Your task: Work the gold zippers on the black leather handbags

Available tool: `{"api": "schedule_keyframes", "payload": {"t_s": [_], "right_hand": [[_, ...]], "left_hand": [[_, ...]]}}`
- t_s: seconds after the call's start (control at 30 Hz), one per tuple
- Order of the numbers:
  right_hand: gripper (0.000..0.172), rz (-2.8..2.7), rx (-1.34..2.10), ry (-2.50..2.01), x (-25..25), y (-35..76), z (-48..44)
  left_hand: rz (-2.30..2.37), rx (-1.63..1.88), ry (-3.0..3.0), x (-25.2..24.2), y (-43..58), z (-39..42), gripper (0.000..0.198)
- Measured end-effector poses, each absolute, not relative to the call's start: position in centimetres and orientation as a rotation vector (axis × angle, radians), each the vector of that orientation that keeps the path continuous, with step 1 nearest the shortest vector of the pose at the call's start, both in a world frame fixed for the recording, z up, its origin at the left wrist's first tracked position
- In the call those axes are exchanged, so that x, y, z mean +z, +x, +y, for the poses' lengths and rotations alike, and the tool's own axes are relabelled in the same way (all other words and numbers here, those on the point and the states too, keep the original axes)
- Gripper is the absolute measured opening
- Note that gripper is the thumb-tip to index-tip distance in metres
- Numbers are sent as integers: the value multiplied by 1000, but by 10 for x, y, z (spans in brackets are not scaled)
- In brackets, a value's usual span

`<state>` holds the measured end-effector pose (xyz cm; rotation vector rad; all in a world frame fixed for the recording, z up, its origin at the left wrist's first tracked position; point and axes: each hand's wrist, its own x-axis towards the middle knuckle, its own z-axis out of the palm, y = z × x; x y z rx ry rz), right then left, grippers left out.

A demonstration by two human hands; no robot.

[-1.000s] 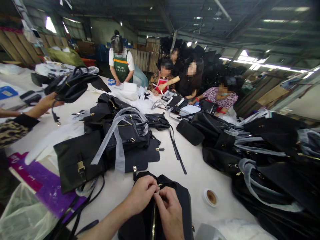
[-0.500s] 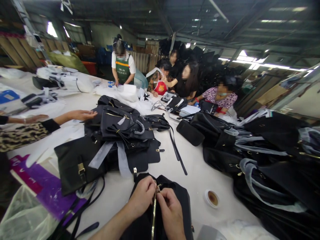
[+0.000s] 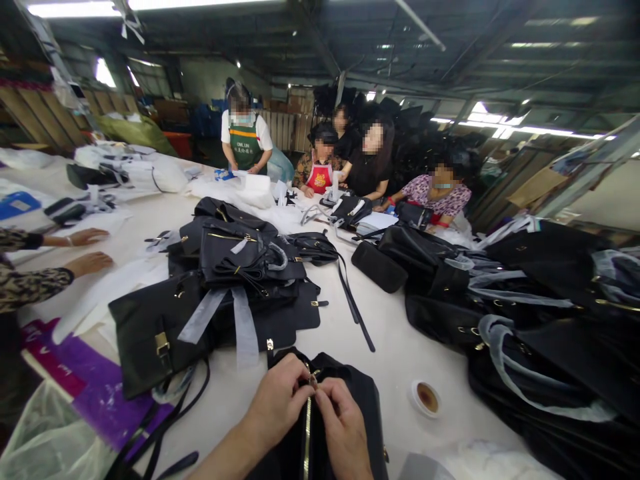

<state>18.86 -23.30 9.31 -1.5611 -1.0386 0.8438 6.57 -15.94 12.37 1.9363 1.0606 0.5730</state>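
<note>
A black bag (image 3: 358, 393) with a gold zipper (image 3: 308, 433) lies at the bottom centre, close to me. My left hand (image 3: 280, 399) comes in over its left side, with thumb and fingers pinched at the upper part of the zipper. From the right, my right hand (image 3: 345, 423) pinches at the same spot, and the fingertips of both hands nearly meet. A small metal part shows between them, perhaps the zipper pull; the fingers hide most of it.
Black bags are piled at centre left (image 3: 235, 260) and on the right (image 3: 500, 300). A small cup of brown liquid (image 3: 426, 398) stands right of my hands. At the left are another person's hands (image 3: 90, 263); several people work across the table (image 3: 345, 333).
My hands stay at the zipper, with the left fingers slightly shifted. The other person's hands at the left have drawn back and lowered toward the table. People across the table have moved their arms.
</note>
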Motion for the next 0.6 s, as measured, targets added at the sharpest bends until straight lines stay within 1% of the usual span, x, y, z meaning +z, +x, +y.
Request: {"api": "schedule_keyframes", "payload": {"t_s": [0.1, 0.23, 0.3, 0.4, 0.6], "right_hand": [[30, -1034, 852, -1566, 92, 188, -233], [34, -1069, 875, -1587, 91, 188, -234], [33, -1092, 860, -1595, 90, 188, -234], [30, -1145, 790, -1596, 89, 187, -235], [28, -1155, 610, -1680, 85, 181, -233]], "left_hand": [[1081, 560, 2066, 121, 67, -161, 16], [1082, 516, 1992, 121, 67, -160, 11], [1064, 494, 2019, 121, 66, -159, 12], [1008, 499, 2139, 118, 67, -160, 16], [1018, 558, 2447, 105, 73, -164, 16]]}}
